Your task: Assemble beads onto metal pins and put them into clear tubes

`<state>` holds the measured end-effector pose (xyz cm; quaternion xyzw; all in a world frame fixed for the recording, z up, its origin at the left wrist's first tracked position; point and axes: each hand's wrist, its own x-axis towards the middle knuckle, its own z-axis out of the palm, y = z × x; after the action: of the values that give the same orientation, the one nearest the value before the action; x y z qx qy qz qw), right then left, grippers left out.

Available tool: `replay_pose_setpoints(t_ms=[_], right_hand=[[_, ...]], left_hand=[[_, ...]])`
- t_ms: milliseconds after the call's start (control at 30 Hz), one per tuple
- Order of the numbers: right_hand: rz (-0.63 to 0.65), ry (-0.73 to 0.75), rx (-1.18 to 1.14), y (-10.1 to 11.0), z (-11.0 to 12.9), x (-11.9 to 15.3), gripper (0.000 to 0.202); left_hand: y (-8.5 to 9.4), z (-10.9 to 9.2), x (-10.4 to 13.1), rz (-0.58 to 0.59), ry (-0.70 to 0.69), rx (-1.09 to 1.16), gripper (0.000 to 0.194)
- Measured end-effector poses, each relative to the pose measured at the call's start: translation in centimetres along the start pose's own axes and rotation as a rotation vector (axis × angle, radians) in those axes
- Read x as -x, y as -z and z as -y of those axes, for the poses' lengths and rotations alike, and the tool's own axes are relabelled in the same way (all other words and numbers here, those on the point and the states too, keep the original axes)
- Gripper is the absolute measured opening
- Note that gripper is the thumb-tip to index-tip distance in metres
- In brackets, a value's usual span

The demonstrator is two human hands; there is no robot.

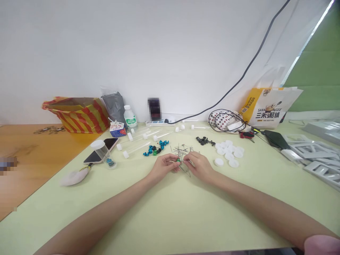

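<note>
A pale green table (170, 212) carries a yellow-and-white bag (267, 111) at its back right and, near its middle, the person's left hand (162, 166) and right hand (201, 166), close together. White caps (228, 149) lie to the right, thin metal pieces (180, 150) just beyond. The left hand pinches a small green piece (178, 160); the right is pinched beside it, its hold too small to tell.

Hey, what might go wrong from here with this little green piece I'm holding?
The small green piece in the left hand might slip and drop among the thin metal pieces nearby. The right hand, working close to them, might scatter those loose pieces. The clear tubes, lying on their sides, might roll if bumped.
</note>
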<state>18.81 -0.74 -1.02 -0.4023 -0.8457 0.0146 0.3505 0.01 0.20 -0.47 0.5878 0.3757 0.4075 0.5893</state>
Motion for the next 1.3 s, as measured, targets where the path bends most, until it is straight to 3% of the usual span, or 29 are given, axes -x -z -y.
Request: replay_pose_setpoints(t_ms=[467,1300], right_hand=[[0.056,-0.018,0.030,0.37,0.35,-0.10,0.017],[0.017,-0.009,0.024,0.12,0.01,-0.04,0.010]], left_hand=[[0.01,0.02,0.00,0.002,-0.006,-0.009,0.034],[0.11,0.06,0.01,0.023,-0.007,-0.026,0.033]])
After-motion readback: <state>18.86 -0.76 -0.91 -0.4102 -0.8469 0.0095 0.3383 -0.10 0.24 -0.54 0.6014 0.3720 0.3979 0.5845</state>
